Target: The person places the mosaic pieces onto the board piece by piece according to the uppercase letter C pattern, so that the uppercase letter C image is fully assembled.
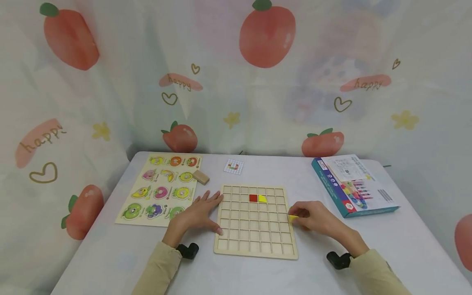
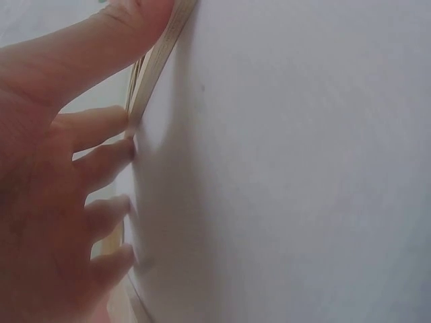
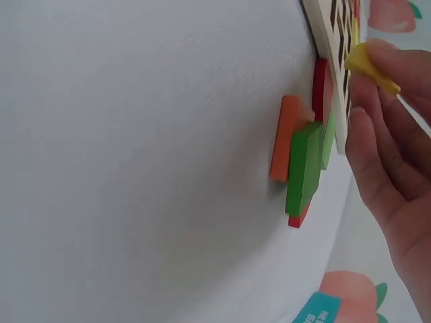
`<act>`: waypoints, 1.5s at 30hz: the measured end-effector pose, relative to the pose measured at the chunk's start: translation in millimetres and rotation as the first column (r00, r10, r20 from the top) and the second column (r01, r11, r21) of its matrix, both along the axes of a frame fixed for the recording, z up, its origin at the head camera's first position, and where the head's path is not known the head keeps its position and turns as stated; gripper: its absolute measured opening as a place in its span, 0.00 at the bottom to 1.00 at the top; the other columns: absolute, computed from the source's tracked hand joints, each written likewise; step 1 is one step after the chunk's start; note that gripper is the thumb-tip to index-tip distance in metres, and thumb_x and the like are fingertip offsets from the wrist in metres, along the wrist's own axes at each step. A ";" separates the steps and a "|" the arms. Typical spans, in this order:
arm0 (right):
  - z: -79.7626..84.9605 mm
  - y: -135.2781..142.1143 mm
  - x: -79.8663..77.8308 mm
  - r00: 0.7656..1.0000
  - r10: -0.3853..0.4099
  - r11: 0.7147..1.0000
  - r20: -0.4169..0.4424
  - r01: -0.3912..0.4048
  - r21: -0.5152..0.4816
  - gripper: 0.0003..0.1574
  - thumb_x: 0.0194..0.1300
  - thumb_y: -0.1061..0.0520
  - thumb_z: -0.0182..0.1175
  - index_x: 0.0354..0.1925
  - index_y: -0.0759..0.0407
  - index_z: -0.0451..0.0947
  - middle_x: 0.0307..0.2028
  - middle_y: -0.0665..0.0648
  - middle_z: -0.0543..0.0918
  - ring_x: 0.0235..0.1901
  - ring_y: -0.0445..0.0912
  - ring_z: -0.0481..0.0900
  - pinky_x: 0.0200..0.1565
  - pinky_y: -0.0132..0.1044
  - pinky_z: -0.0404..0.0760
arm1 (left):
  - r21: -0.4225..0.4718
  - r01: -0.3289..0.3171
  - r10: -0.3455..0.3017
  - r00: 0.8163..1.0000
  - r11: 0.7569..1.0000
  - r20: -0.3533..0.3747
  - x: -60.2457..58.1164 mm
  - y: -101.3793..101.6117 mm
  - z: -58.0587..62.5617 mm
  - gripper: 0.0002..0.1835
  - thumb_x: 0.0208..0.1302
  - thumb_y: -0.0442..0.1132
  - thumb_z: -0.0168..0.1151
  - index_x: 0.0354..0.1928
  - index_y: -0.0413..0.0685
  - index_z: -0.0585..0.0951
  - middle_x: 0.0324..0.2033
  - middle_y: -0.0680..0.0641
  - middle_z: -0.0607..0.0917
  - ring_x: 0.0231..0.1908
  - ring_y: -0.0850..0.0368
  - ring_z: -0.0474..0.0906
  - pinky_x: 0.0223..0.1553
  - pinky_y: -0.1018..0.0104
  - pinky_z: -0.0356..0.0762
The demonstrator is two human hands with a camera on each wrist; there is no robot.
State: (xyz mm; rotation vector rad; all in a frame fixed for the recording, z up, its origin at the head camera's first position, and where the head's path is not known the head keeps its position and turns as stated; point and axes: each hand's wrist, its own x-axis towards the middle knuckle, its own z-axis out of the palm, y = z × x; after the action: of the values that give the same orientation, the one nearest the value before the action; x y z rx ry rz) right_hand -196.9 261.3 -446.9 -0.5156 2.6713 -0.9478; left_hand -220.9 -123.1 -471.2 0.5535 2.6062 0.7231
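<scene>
A wooden grid board (image 1: pixel 254 236) lies on the white table, with a red square tile (image 1: pixel 253 198) and a yellow tile (image 1: pixel 262 198) side by side in its upper rows. At the board's left edge my left hand (image 1: pixel 197 213) rests with fingers spread, thumb and fingertips touching the rim. My right hand (image 1: pixel 313 216) pinches a small yellow tile (image 3: pixel 367 66) between thumb and finger, just over the board's right edge. In the right wrist view, several loose tiles lie below that hand, among them a green tile (image 3: pixel 304 168) and an orange tile (image 3: pixel 285 138).
A fruit picture board (image 1: pixel 147 217) lies at the left, with a small wooden block (image 1: pixel 200 177) at its right edge. Behind the grid board is a small pattern card (image 1: pixel 234 166). A teal and white box (image 1: pixel 355 186) sits at the back right.
</scene>
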 end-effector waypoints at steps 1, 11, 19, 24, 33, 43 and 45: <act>-0.2 -0.9 -1.9 1.000 -0.003 1.000 -0.004 0.003 -0.006 0.11 0.66 0.60 0.69 0.48 0.56 0.86 0.39 0.50 0.86 0.35 0.43 0.79 0.36 0.27 0.84 | -0.001 0.000 0.000 1.000 1.000 0.004 -0.1 0.0 -0.1 0.60 0.49 0.52 0.82 0.81 0.50 0.58 0.82 0.48 0.53 0.82 0.41 0.37 0.82 0.42 0.37; -2.2 -14.4 -19.5 0.999 -0.033 0.996 0.035 0.036 -0.077 0.12 0.69 0.55 0.67 0.49 0.54 0.88 0.44 0.53 0.89 0.35 0.46 0.83 0.39 0.34 0.87 | -0.003 -0.005 0.005 1.000 1.000 0.004 -1.1 2.4 -2.2 0.61 0.48 0.54 0.83 0.81 0.51 0.59 0.82 0.49 0.53 0.82 0.43 0.37 0.82 0.43 0.36; -6.1 -34.8 -36.6 0.997 -0.073 0.994 0.027 0.075 -0.079 0.09 0.68 0.56 0.69 0.46 0.51 0.88 0.44 0.51 0.89 0.45 0.47 0.84 0.52 0.41 0.86 | -0.015 -0.008 0.008 1.000 1.000 0.010 0.9 1.2 -2.2 0.61 0.48 0.54 0.83 0.81 0.51 0.59 0.82 0.49 0.53 0.82 0.43 0.38 0.82 0.43 0.37; -6.5 -48.9 -48.0 0.997 -0.075 0.993 0.017 0.076 -0.095 0.11 0.67 0.58 0.69 0.48 0.54 0.88 0.47 0.54 0.89 0.47 0.49 0.85 0.57 0.50 0.86 | -0.012 -0.016 0.016 1.000 1.000 -0.002 0.9 0.2 -0.9 0.61 0.47 0.53 0.83 0.81 0.51 0.59 0.82 0.49 0.54 0.82 0.43 0.38 0.82 0.43 0.37; -7.5 -67.1 -64.0 0.997 -0.072 0.990 0.025 0.075 -0.117 0.07 0.68 0.57 0.68 0.44 0.52 0.90 0.43 0.52 0.89 0.44 0.47 0.85 0.54 0.47 0.85 | -0.021 -0.014 0.014 1.000 1.000 -0.010 1.1 0.0 0.1 0.61 0.46 0.54 0.84 0.81 0.51 0.59 0.82 0.49 0.54 0.82 0.42 0.39 0.82 0.42 0.38; -8.5 -91.9 -80.6 1.000 -0.002 0.993 -0.005 0.001 -0.120 0.07 0.67 0.59 0.69 0.44 0.53 0.90 0.43 0.51 0.90 0.42 0.43 0.84 0.54 0.45 0.84 | -0.028 -0.010 0.009 0.999 1.000 -0.032 0.2 1.2 1.3 0.61 0.46 0.55 0.83 0.81 0.50 0.60 0.82 0.49 0.55 0.82 0.42 0.40 0.82 0.42 0.40; -8.6 -98.2 -83.0 1.000 0.011 0.992 -0.005 -0.012 -0.127 0.08 0.66 0.60 0.69 0.43 0.54 0.90 0.42 0.51 0.91 0.40 0.42 0.84 0.52 0.43 0.85 | -0.030 -0.010 0.009 0.999 0.999 -0.031 -0.3 0.9 1.9 0.61 0.46 0.55 0.83 0.81 0.50 0.60 0.82 0.49 0.54 0.82 0.42 0.39 0.82 0.42 0.39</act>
State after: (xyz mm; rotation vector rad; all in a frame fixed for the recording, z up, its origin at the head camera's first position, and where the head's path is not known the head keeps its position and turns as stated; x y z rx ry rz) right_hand -279.9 163.1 -455.5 -0.5595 2.6209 -1.1207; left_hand -221.2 -122.2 -469.4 0.5479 2.6449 0.6817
